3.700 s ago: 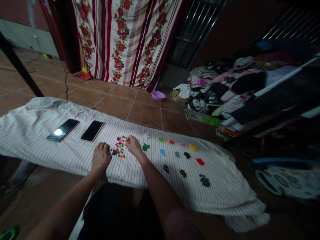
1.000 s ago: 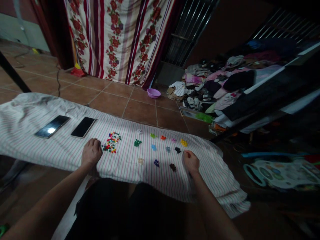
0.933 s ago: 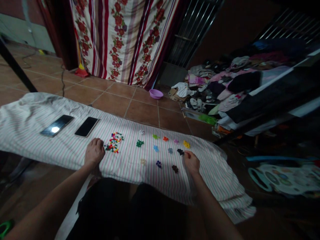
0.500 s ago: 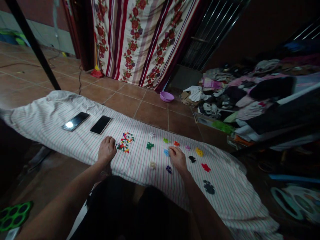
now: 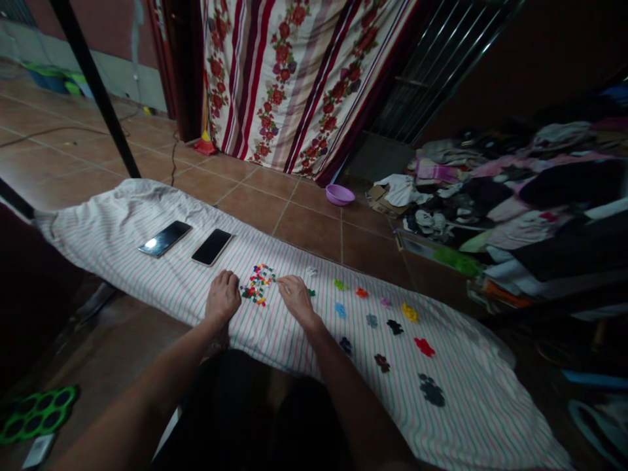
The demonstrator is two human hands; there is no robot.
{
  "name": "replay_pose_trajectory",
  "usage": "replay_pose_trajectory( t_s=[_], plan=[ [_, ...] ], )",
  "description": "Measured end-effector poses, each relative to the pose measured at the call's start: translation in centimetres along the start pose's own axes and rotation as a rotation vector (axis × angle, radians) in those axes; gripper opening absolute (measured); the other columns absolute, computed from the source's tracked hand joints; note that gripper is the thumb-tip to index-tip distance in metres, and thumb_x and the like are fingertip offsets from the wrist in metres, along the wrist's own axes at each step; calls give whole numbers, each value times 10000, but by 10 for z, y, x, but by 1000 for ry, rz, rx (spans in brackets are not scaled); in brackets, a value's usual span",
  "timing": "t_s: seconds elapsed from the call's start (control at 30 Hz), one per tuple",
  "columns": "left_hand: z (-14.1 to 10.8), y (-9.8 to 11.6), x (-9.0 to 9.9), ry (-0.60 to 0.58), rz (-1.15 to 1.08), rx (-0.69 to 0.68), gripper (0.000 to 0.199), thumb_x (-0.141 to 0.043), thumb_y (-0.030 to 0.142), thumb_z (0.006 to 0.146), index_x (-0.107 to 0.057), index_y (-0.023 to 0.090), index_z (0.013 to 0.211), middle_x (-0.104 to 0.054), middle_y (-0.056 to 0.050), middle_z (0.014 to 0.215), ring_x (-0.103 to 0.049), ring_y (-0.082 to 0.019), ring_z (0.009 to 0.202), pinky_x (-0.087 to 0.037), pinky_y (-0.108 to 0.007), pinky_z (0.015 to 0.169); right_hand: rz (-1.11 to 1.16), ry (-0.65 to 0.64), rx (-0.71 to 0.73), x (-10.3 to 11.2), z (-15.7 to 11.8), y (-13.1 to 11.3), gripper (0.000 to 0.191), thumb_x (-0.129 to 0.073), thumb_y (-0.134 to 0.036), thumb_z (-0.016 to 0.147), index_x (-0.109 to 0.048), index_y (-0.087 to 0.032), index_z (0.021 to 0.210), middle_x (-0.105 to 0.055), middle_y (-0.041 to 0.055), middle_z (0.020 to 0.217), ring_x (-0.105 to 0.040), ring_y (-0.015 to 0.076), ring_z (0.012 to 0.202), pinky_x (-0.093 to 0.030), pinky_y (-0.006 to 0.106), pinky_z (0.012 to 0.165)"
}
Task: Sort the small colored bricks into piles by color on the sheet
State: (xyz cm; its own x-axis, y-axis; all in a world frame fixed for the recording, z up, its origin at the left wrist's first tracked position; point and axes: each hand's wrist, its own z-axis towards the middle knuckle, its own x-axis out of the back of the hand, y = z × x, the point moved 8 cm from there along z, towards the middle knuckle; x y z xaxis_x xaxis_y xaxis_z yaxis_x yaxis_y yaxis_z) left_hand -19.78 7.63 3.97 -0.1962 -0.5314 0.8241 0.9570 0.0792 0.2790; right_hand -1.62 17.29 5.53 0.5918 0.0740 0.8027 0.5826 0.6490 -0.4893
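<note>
A mixed heap of small bead-like pieces (image 5: 258,286) in many colours lies on the striped cloth (image 5: 275,340). My left hand (image 5: 223,297) rests beside the heap's left edge, its fingers curled down and together. At the right edge, my right hand (image 5: 297,297) has thumb and forefinger drawn together; anything between them is too small to make out. That hand partly covers a green pile (image 5: 312,293). Single-colour piles spread to the right: white (image 5: 311,271), lime (image 5: 340,284), light blue (image 5: 340,309), orange (image 5: 362,293), yellow (image 5: 409,313), black (image 5: 394,327) and red (image 5: 424,347).
Two phones, one (image 5: 165,238) farther left and another (image 5: 212,247), lie on the cloth. Nearer me at right are a brown pile (image 5: 382,363) and a large dark grey one (image 5: 432,390). A purple basin (image 5: 340,194) and heaped clothes (image 5: 490,190) are beyond.
My right hand has moved left, from the light blue pile to the edge of the mixed heap. Grey and brown piles are uncovered; the cream pile is now hidden. The view has shifted slightly.
</note>
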Motion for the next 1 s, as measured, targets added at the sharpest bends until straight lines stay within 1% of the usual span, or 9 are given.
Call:
replay_pose_trajectory(
  t_s=[0.13,0.37,0.53,0.67,0.8,1.0],
  plan=[
    [0,-1,-2,13,6,8,179,-409,136,852,-553,170,952,-590,-146,1052,-511,-283,1096,-420,-450,981,-40,-51,20,-19,15,-16,234,-518,-216,908,-727,-206,1013,-703,56,1003,-569,209,973,-429,338,921],
    [0,-2,-2,15,13,10,168,-433,135,834,-552,182,944,-591,-139,1066,-511,-281,1102,-427,-451,979,-113,-60,28,-41,27,-26,261,-494,-230,935,-707,-229,1085,-684,57,1076,-512,211,1067,-396,332,955],
    [1,-1,-1,11,22,14,168,-427,121,832,-551,173,933,-594,-141,1057,-513,-282,1103,-427,-450,979,-146,-38,-6,-49,38,-30,254,-494,-240,931,-709,-230,1066,-682,51,1081,-514,207,1047,-379,326,931],
    [1,0,0,9,28,14,168,-433,120,824,-549,175,932,-592,-138,1050,-516,-284,1088,-437,-446,957,-200,-88,-63,-55,49,-32,263,-468,-281,954,-717,-210,1004,-694,56,1037,-514,202,1024,-353,309,916],
    [1,1,0,11,31,10,173,-415,126,843,-552,170,938,-592,-142,1049,-511,-280,1093,-436,-442,959,-260,-130,-102,-59,54,-34,289,-431,-284,976,-710,-212,946,-700,57,970,-521,195,971,-338,299,889],
    [1,1,1,12,34,15,173,-417,128,850,-557,165,944,-591,-144,1061,-505,-282,1105,-435,-441,968,-312,-176,-174,-64,58,-31,183,-518,-254,930,-699,-228,923,-699,50,954,-515,201,971,-337,293,860]
  ],
)
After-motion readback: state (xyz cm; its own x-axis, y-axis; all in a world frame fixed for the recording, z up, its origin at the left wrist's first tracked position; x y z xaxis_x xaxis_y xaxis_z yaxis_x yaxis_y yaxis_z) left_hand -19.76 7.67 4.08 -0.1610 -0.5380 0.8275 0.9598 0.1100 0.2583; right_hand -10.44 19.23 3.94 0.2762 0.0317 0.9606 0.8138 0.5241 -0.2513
